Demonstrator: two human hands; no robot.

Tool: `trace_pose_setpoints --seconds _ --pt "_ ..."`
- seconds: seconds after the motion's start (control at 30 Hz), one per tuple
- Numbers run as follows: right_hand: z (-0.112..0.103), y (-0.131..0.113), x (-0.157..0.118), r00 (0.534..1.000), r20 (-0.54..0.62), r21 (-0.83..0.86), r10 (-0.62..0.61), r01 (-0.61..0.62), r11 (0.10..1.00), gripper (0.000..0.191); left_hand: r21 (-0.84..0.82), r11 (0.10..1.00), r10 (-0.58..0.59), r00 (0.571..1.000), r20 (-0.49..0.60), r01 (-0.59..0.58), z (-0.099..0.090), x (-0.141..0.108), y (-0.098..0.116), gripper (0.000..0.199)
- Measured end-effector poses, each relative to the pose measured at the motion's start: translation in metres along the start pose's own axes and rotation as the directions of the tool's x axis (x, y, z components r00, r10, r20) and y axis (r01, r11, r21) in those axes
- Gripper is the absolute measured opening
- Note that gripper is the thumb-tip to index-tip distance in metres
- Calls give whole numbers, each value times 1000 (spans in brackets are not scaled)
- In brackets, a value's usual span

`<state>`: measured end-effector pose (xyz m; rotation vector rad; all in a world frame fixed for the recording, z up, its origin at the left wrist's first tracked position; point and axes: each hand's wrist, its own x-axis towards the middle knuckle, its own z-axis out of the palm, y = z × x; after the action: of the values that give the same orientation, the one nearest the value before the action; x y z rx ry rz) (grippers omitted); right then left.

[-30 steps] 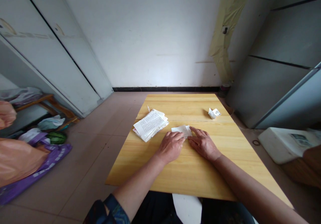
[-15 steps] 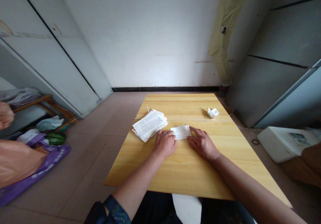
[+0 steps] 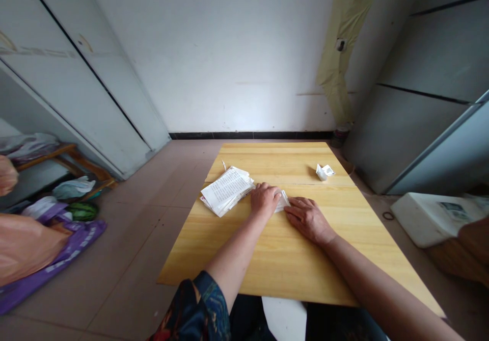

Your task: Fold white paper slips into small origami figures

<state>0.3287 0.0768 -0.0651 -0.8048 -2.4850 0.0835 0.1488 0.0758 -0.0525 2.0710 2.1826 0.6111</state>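
Note:
A small white sheet of paper [image 3: 283, 202] lies on the wooden table between my hands, mostly covered, with creases near its right end. My left hand [image 3: 265, 198] rests over its left part, fingers curled and pressed together on the paper. At the paper's right edge, my right hand [image 3: 307, 217] lies flat with fingers stretched out, fingertips touching it. Just left of my left hand is a loose stack of printed paper sheets [image 3: 227, 188]. Toward the far right of the table stands a small folded white paper piece [image 3: 324, 172].
The light wooden table [image 3: 298, 264] stands before a white wall [image 3: 229, 50]. On the floor at left are a purple bag [image 3: 82, 244] and a watermelon [image 3: 82, 210]. A white foam box [image 3: 424, 221] is at right, near a grey cabinet [image 3: 424, 122].
My left hand has slid right across the small sheet, closer to my right hand, covering more of it. My right hand has hardly moved.

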Motion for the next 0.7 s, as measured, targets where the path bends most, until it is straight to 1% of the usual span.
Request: trace_pose_setpoints --seconds 0.17,0.23,0.37,0.43,0.5,0.6,0.7 --pt "1 1 -1 1000 26 40 -8 7 999 24 38 999 -12 1000 15 12 2 5 3 23" --pt "1 2 -2 1000 29 50 0 -1 999 24 48 999 10 1000 16 -11 5 4 3 24" --pt "1 5 -1 999 47 98 25 -29 995 25 72 995 69 997 -31 -66 11 -1 1 28" --pt "1 7 3 993 60 122 102 -108 987 28 82 994 75 996 -46 -71 13 -3 1 34" --pt "2 7 10 970 88 86 227 -234 968 27 93 994 66 997 -51 -61 14 -4 1 38" --pt "4 3 24 905 160 -77 394 -387 919 21 104 994 50 997 -51 -44 13 -4 1 40" --pt "6 -6 39 846 199 -190 494 -461 867 15 108 993 49 997 -52 -44 12 -5 1 41"
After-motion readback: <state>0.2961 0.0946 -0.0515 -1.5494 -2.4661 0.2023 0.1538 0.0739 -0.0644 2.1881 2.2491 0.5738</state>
